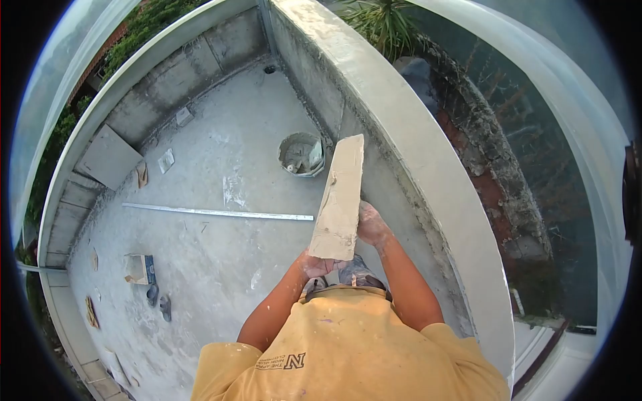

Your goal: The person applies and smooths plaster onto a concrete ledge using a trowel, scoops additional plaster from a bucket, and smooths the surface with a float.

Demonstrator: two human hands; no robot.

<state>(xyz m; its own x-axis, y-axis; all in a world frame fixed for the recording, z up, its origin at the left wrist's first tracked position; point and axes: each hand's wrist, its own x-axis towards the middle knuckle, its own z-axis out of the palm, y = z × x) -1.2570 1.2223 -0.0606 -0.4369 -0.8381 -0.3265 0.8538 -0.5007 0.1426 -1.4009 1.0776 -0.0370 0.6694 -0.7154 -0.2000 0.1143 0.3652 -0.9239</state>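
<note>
A long, narrow tile-like slab (339,200), its upper face coated in beige mortar, is held up in front of my body. My left hand (315,264) grips its near end from below, fingers partly hidden under the edge. Along the right edge, close to the near end, my right hand (372,224) is closed on it, with pale residue on the skin. Beyond the slab's left side stands a bucket (301,154) with mortar and what looks like a tool inside.
A long metal straightedge (217,212) lies across the concrete floor. A low wall (394,107) with a pale top curves along my right. At left are an open cardboard box (139,269), dark shoes (164,307), and a square board (109,157) leaning against the wall.
</note>
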